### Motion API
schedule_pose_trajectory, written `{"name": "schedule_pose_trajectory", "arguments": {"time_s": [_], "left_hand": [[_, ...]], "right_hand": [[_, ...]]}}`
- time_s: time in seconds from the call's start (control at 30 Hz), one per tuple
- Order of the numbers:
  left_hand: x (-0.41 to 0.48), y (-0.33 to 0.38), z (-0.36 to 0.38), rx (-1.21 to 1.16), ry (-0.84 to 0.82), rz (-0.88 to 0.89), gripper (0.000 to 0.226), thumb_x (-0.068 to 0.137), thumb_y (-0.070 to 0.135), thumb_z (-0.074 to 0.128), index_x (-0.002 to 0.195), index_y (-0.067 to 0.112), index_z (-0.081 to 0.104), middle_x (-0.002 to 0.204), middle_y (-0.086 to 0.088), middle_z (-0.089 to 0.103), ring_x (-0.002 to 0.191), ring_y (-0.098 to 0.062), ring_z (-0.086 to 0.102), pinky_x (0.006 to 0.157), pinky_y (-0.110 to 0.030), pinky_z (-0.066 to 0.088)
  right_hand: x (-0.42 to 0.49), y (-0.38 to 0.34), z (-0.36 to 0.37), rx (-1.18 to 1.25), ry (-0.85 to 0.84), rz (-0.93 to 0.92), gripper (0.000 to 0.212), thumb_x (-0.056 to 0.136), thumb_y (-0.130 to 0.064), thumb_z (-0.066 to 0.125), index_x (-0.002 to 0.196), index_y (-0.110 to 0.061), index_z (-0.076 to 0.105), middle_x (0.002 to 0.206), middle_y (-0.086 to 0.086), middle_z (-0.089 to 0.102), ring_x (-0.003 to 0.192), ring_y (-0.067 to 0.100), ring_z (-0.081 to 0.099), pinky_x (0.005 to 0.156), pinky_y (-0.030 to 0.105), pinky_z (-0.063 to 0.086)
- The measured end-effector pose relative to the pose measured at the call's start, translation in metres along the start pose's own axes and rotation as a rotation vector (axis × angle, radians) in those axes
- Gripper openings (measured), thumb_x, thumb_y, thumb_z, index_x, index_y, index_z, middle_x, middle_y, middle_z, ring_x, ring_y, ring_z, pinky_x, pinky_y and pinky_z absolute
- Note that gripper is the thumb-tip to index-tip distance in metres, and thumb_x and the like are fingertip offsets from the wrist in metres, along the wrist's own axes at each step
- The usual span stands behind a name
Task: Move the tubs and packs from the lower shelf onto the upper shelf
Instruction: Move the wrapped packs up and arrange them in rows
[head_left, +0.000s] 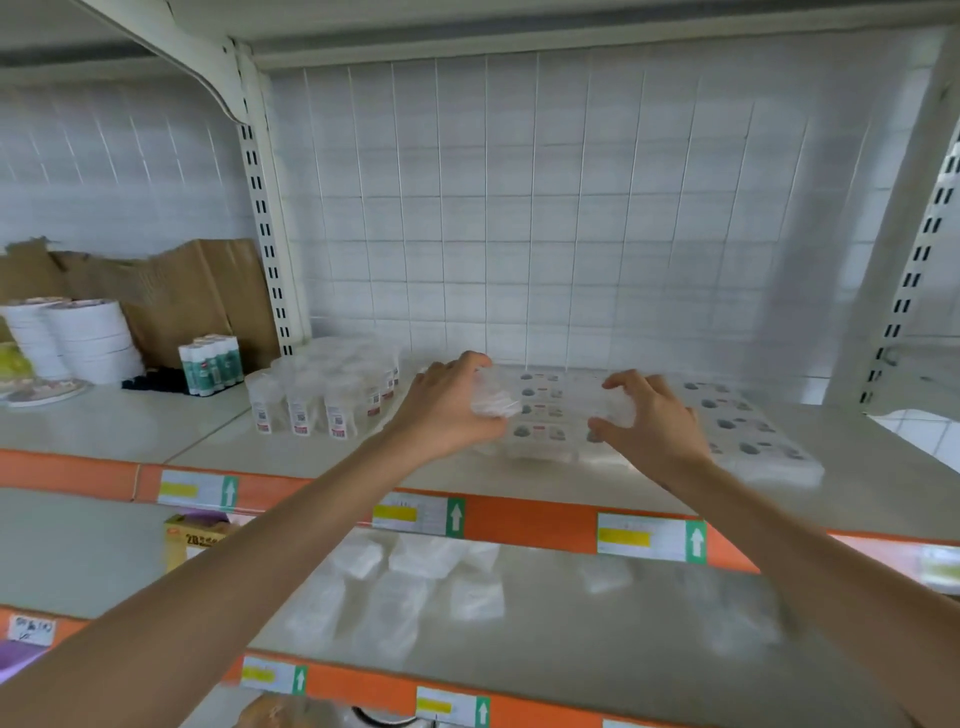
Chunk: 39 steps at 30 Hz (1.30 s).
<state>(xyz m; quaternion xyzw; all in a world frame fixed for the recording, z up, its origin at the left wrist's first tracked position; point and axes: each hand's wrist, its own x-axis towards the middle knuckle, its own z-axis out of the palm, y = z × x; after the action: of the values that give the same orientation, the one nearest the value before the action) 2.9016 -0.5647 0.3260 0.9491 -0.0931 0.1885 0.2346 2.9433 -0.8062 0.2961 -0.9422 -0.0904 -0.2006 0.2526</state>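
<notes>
Both hands are up over the upper shelf (857, 452), mid-span

Left hand (447, 410): fingers curled round a small clear pack (496, 401), thumb on the near side. Firm wrap, not a pinch

Right hand (655, 422): fingers and thumb curled round a second clear pack (615, 408), same sort of wrap

Both packs are motion-blurred, so I can't tell tub from pack, or whether they touch the shelf. They sit just above the flat printed packs (737, 423) lying on the upper shelf, which run from between my hands out to the right

Left of my left hand, a cluster of clear labelled tubs (322, 397) stands upright on the same shelf, close to the slotted upright (265, 228)

Lower shelf (597, 639): several clear packs (400, 577) lie on it, bunched left of centre under my left forearm, and one more (605, 571) sits apart to the right. All blurred

Next bay left: glue sticks (213, 364), white tape rolls (83, 338), cardboard (182, 291) against the back
</notes>
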Motion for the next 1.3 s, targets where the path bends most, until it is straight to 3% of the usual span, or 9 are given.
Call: {"name": "schedule_pose_trajectory", "arguments": {"time_s": [0.3, 0.43, 0.5, 0.57, 0.67, 0.87, 1.03, 1.17, 1.3], "left_hand": [[0.035, -0.001, 0.029, -0.056, -0.042, -0.024, 0.07, 0.077, 0.042, 0.074, 0.139, 0.032, 0.042, 0.125, 0.003, 0.052, 0.117, -0.016, 0.047, 0.095, -0.036, 0.043], [0.05, -0.003, 0.033, -0.096, 0.009, -0.08, 0.065, 0.076, 0.051, 0.073, 0.132, 0.03, 0.046, 0.117, 0.005, 0.05, 0.105, -0.013, 0.05, 0.083, -0.032, 0.044], [0.057, -0.002, 0.034, -0.128, 0.023, -0.149, 0.063, 0.073, 0.055, 0.074, 0.122, 0.026, 0.047, 0.111, 0.005, 0.051, 0.099, -0.014, 0.053, 0.08, -0.034, 0.049], [0.064, -0.001, 0.036, -0.206, 0.019, -0.227, 0.066, 0.071, 0.061, 0.075, 0.115, 0.021, 0.046, 0.105, 0.007, 0.052, 0.093, -0.013, 0.057, 0.075, -0.034, 0.051], [0.074, 0.0, 0.039, -0.368, 0.001, -0.323, 0.073, 0.079, 0.065, 0.068, 0.122, 0.014, 0.039, 0.109, 0.007, 0.049, 0.094, -0.012, 0.054, 0.074, -0.032, 0.047], [0.087, -0.009, 0.032, -0.69, 0.022, -0.446, 0.061, 0.096, 0.053, 0.051, 0.133, 0.009, 0.029, 0.12, -0.001, 0.046, 0.102, -0.019, 0.049, 0.08, -0.035, 0.041], [0.082, -0.019, 0.027, -0.874, 0.044, -0.493, 0.05, 0.095, 0.053, 0.053, 0.12, 0.014, 0.033, 0.122, -0.008, 0.054, 0.107, -0.022, 0.058, 0.095, -0.04, 0.05], [0.074, -0.029, 0.027, -0.909, 0.072, -0.483, 0.052, 0.096, 0.057, 0.047, 0.124, 0.014, 0.042, 0.117, -0.006, 0.059, 0.097, -0.018, 0.06, 0.076, -0.032, 0.049], [0.064, -0.047, 0.014, -0.738, 0.06, -0.481, 0.06, 0.099, 0.061, 0.028, 0.124, 0.015, 0.057, 0.111, -0.006, 0.061, 0.104, -0.024, 0.058, 0.078, -0.035, 0.042]], "right_hand": [[0.031, 0.014, 0.02, -0.083, -0.168, 0.019, 0.047, 0.088, -0.047, 0.063, 0.129, -0.028, 0.048, 0.139, 0.003, 0.045, 0.125, 0.027, 0.047, 0.106, 0.044, 0.028], [0.035, 0.011, 0.022, -0.126, -0.079, -0.032, 0.047, 0.089, -0.055, 0.058, 0.127, -0.028, 0.052, 0.139, 0.0, 0.046, 0.133, 0.021, 0.039, 0.11, 0.041, 0.023], [0.034, 0.006, 0.023, 0.002, 0.002, -0.098, 0.041, 0.087, -0.052, 0.063, 0.12, -0.028, 0.058, 0.13, -0.005, 0.054, 0.126, 0.017, 0.047, 0.106, 0.038, 0.032], [0.03, -0.006, 0.023, 0.231, -0.03, -0.119, 0.034, 0.082, -0.049, 0.071, 0.107, -0.026, 0.064, 0.11, -0.009, 0.065, 0.107, 0.007, 0.059, 0.089, 0.025, 0.047], [0.023, -0.033, 0.026, 0.412, -0.15, -0.069, 0.032, 0.077, -0.049, 0.077, 0.098, -0.027, 0.068, 0.087, -0.012, 0.07, 0.079, -0.005, 0.064, 0.065, 0.009, 0.046], [0.037, -0.061, 0.031, 0.482, -0.07, 0.055, 0.042, 0.083, -0.045, 0.073, 0.116, -0.027, 0.055, 0.088, -0.016, 0.067, 0.075, -0.005, 0.062, 0.052, 0.013, 0.048], [0.042, -0.07, 0.045, 0.805, -0.147, 0.165, 0.034, 0.087, -0.031, 0.072, 0.116, -0.013, 0.067, 0.086, -0.002, 0.075, 0.071, 0.009, 0.069, 0.059, 0.023, 0.054], [0.043, -0.075, 0.052, 1.011, -0.097, 0.199, 0.024, 0.089, -0.02, 0.071, 0.111, -0.011, 0.071, 0.086, 0.001, 0.074, 0.072, 0.009, 0.067, 0.062, 0.023, 0.053], [0.038, -0.075, 0.054, 1.046, -0.056, 0.113, 0.024, 0.089, -0.01, 0.069, 0.113, -0.014, 0.069, 0.095, 0.006, 0.073, 0.074, 0.013, 0.069, 0.062, 0.021, 0.053]]}}
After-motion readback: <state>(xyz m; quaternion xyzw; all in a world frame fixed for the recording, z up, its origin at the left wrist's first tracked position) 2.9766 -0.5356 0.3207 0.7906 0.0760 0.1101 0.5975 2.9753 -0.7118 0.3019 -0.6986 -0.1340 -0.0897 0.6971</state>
